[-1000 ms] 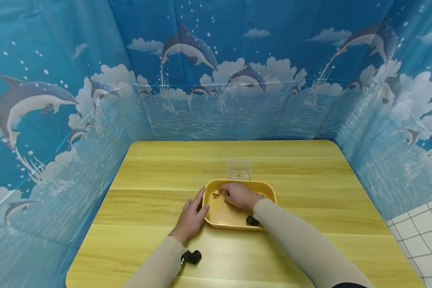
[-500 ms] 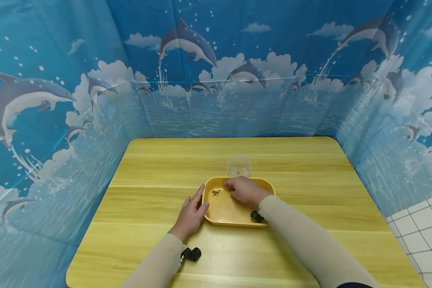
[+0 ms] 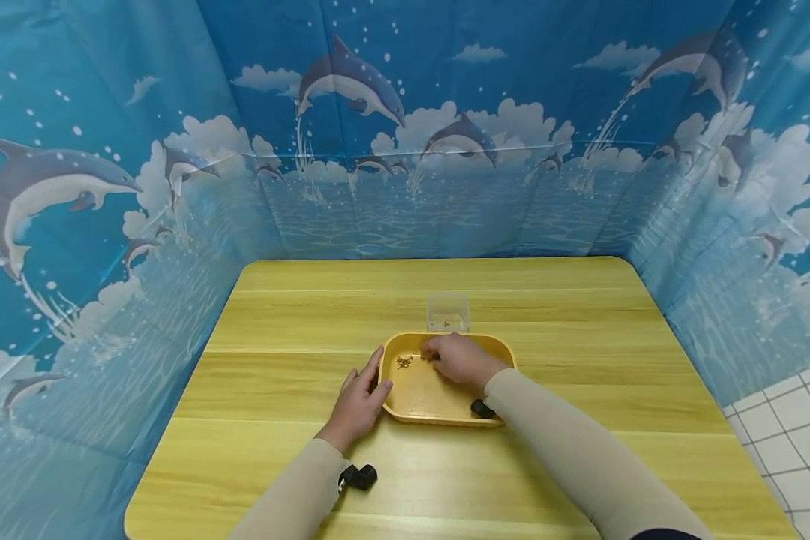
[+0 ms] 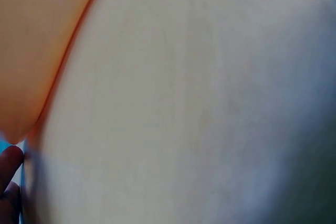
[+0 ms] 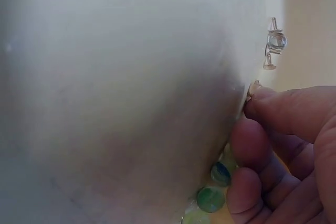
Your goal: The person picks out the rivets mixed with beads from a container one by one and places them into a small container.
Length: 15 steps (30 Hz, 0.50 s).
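Tray [image 3: 421, 397], yellow, one: set on the wood-grain table [image 3: 297, 315]. Left hand [image 3: 356, 409]: fingers extended, thumb apart, resting against the tray's left rim. Right hand [image 3: 460, 360]: inside the tray, fingers curled, thumb and forefinger tips close together. Small metal piece [image 5: 254, 88], one: at the thumb's tip (whether pinched or merely touched, cannot tell). Brass-coloured pieces [image 3: 404, 361], a small heap: tray floor, back left, just beyond the right fingertips. Green round piece [image 5: 211, 199], glassy: beside the lower curled fingers. Clear box [image 3: 448, 307], small: just behind the tray.
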Tool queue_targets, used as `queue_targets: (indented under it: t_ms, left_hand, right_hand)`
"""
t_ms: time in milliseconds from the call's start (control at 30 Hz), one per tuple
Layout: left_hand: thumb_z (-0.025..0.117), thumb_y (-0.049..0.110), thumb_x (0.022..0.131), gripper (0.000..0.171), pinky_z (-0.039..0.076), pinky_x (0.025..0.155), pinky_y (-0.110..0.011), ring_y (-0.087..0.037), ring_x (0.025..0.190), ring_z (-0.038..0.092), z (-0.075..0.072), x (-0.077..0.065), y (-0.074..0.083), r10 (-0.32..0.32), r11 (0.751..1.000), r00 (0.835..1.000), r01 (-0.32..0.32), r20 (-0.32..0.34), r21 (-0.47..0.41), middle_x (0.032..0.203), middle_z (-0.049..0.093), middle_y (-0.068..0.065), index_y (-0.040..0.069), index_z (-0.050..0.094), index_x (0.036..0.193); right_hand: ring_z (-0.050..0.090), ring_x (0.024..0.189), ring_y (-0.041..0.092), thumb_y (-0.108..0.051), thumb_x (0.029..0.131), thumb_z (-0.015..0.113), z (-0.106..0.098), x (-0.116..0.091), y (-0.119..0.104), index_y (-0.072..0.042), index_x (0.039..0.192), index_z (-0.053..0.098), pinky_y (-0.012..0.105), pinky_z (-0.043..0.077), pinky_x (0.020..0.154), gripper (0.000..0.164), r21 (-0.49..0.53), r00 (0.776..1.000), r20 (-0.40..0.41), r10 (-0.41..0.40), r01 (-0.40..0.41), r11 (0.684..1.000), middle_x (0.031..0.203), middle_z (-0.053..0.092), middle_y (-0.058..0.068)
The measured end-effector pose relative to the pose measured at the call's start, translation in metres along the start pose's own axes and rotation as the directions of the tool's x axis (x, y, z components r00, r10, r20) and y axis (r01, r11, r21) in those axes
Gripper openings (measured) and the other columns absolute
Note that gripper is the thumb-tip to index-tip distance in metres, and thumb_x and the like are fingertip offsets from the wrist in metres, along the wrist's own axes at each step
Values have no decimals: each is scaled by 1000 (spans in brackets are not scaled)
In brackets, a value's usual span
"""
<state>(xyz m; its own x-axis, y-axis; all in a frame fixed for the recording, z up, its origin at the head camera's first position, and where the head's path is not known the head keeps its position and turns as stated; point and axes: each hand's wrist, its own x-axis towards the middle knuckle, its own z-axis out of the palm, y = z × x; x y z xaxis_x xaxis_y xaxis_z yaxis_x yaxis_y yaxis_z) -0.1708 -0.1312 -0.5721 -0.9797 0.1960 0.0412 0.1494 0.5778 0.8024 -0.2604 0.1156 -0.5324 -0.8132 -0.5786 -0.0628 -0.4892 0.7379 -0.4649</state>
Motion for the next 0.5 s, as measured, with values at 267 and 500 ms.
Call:
queue_targets:
  t_ms: [267,500]
  left_hand:
    - [54,32,111,66,7,135,-54,-31,147,53,1,1,0,1,1000,1000,-1,-7,-4,161,51,-7,28,24,170]
    - [53,32,111,65,7,135,-55,-32,146,53,1,1,0,-3,1000,1000,3,-6,-3,160,52,-8,26,24,170]
  right_hand:
    - [70,97,13,-6,101,67,-3,-2,-6,-12,117,80,36,60,87,21,-21,999,30,23,-22,1000,110,79,0]
    - [61,84,11,-4,101,66,-3,-2,-8,-14,109,79,33,56,80,18,-6,999,35,36,-36,999,101,77,-1]
